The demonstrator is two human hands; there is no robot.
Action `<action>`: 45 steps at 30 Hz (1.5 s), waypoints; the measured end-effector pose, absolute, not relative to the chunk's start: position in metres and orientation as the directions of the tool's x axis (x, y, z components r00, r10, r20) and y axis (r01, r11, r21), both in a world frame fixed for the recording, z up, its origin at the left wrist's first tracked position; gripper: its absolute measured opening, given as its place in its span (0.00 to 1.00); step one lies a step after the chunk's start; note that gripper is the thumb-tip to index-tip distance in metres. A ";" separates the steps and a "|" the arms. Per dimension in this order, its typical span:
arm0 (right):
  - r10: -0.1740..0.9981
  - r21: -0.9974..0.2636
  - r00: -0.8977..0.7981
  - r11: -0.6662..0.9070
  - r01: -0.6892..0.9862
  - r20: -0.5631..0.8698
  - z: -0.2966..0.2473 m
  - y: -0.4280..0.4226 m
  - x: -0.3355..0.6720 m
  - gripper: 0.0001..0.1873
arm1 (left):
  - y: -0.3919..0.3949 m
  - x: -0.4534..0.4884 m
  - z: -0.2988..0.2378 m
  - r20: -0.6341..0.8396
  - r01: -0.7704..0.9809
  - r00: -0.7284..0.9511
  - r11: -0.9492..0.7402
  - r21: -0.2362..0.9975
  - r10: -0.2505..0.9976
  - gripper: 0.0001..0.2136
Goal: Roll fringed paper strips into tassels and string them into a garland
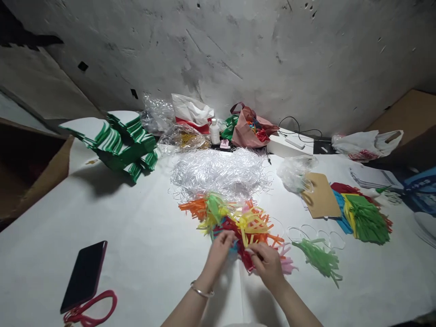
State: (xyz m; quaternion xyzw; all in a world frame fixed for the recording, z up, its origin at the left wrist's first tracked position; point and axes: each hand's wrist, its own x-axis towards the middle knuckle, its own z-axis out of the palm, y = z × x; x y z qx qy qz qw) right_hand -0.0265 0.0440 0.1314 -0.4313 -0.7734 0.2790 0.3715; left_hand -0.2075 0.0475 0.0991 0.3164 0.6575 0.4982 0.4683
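Note:
My left hand (220,250) wears a silver bangle. Its fingers are closed in a pinch at the edge of a pile of tissue-paper tassels (254,222) in red, yellow, orange, green, blue and pink. To its right, my right hand (267,262) also pinches, beside dark red and yellow strips. What lies between the fingertips of either hand is too small to make out. Behind the tassels spreads a heap of white string (221,172). A light green tassel (318,256) with white string loops lies right of my right hand.
A phone (84,274) with a red strap lies at left. Behind it stand green-edged cutout stacks (119,145). Along the wall sit a white bottle (214,131), a pink bag (250,129) and a white box (291,143). Brown card (320,195) and fringed bundles (369,220) lie right.

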 end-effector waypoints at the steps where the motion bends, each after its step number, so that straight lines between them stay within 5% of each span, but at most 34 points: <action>1: 0.840 -0.719 -0.416 0.525 0.456 0.349 0.128 0.034 -0.025 0.11 | 0.042 -0.193 0.099 -0.327 -0.049 -0.275 0.327 0.944 0.904 0.21; 6: 0.735 -0.668 -0.605 0.618 0.415 0.304 0.112 -0.013 -0.014 0.12 | 0.027 -0.158 0.095 -0.318 0.036 -0.060 0.320 0.947 0.946 0.24; 12: 0.923 -0.808 -0.152 0.382 0.448 0.352 0.134 -0.021 0.017 0.08 | -0.005 -0.174 0.108 -0.093 0.310 -0.067 0.110 0.944 0.993 0.12; 17: 0.857 -0.753 -0.212 0.515 0.410 0.470 0.179 0.003 0.018 0.11 | -0.025 -0.179 0.116 0.040 0.481 0.010 -0.040 0.876 0.999 0.10; 24: 0.990 -0.854 -0.104 0.138 0.501 0.099 0.204 0.049 -0.008 0.19 | -0.030 -0.186 0.112 0.272 0.696 0.152 -0.298 0.653 0.950 0.21; 27: 0.985 -0.882 -0.171 0.046 0.469 -0.039 0.204 0.063 -0.002 0.19 | -0.033 -0.186 0.113 0.221 0.597 0.109 -0.242 0.765 0.969 0.22; 30: 0.988 -0.926 -0.137 -0.015 0.378 -0.072 0.200 0.064 0.016 0.19 | -0.037 -0.183 0.119 0.017 0.353 0.028 -0.026 0.935 0.999 0.18; 34: 0.999 -0.956 -0.041 -0.017 0.293 -0.030 0.192 0.038 0.040 0.17 | -0.038 -0.179 0.126 -0.251 0.014 -0.075 0.253 0.967 0.965 0.17; 39: 0.973 -0.892 -0.145 0.223 0.393 0.179 0.188 -0.013 0.045 0.09 | -0.038 -0.172 0.131 -0.376 -0.288 -0.049 0.348 0.892 0.925 0.18; 45: 0.875 -0.695 -0.318 0.484 0.532 0.366 0.182 -0.034 0.022 0.12 | -0.037 -0.159 0.136 -0.404 -0.371 -0.044 0.360 0.856 0.914 0.15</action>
